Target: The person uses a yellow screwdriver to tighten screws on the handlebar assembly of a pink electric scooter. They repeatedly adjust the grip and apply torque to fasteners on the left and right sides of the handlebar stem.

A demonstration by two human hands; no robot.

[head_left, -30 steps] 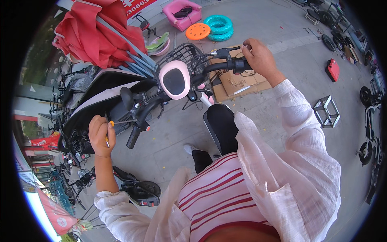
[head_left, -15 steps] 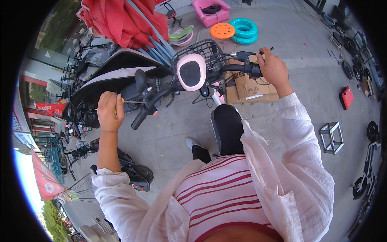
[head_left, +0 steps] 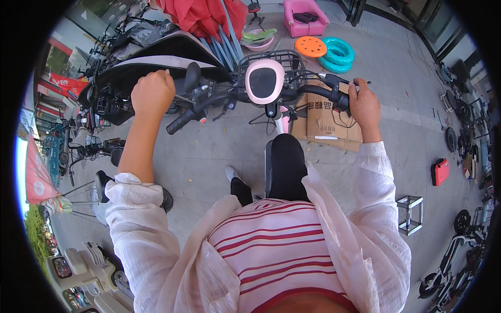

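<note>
Since before, left hand [head_left: 152,93] higher

The right hand [head_left: 364,107] covers its handlebar grip; the red umbrella [head_left: 195,13] is cropped above.

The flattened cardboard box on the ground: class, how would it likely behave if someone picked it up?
The cardboard box lies flat and opened out, so it would probably feel light and flex along its folds. A cable rests on it and would likely slide off. Being broad, it may sag if lifted by one edge.
</note>
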